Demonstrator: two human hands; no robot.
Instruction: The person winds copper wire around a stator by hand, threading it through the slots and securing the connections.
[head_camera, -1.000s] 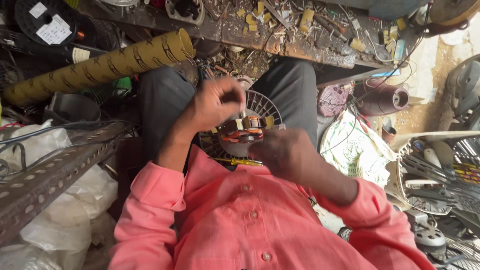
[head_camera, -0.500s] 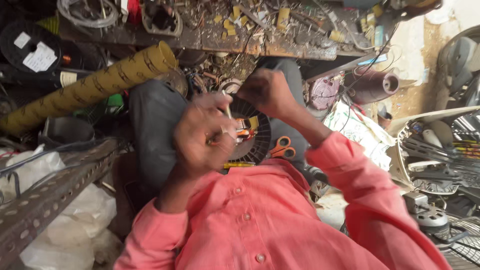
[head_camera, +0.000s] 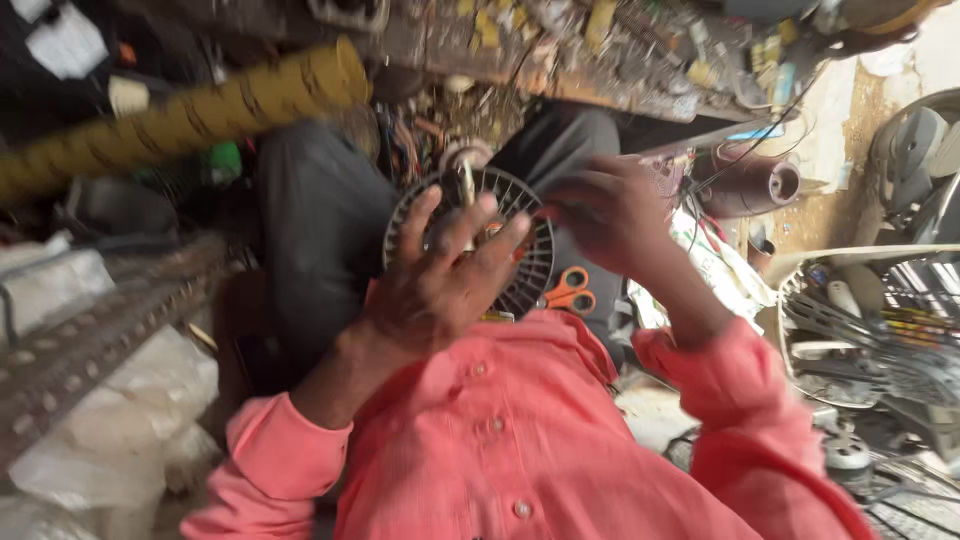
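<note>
Along the left edge, a perforated metal angle bar (head_camera: 95, 340) slants over some white plastic bags (head_camera: 110, 440). Above them lies a long yellow ribbed tube (head_camera: 200, 105). They look like stock pushed aside to leave room for the lap.

The left hand (head_camera: 450, 272) is open, with its fingers spread and the palm turned away from me. It hovers over or presses against the near face of the round dark ribbed fan housing (head_camera: 535, 265). I judge the splayed fingers are bracing the housing, which sits on the person's lap between the dark trouser legs, just above the hem of the pink shirt (head_camera: 520, 450). A pale metal stub (head_camera: 466, 185) pokes up at the housing's top between the fingertips (perhaps a shaft, though motion blur keeps me from being sure).

Orange-handled scissors (head_camera: 570, 290) lie just beside the housing's lower right rim, probably kept within reach. The right hand (head_camera: 612, 215) is at the housing's upper right edge, curled and smeared by motion. I cannot tell whether it is pinching something or is only bent, though a reddish fleck shows near its fingers.

The left hand covers most of the housing's centre, so I cannot see what is inside.

The littered desk (head_camera: 600, 85) runs across the top, its small parts too blurred to name. To the right are a brown cylinder (head_camera: 745, 185) and a wire fan guard (head_camera: 870, 335), which is cut off by the frame edge.
</note>
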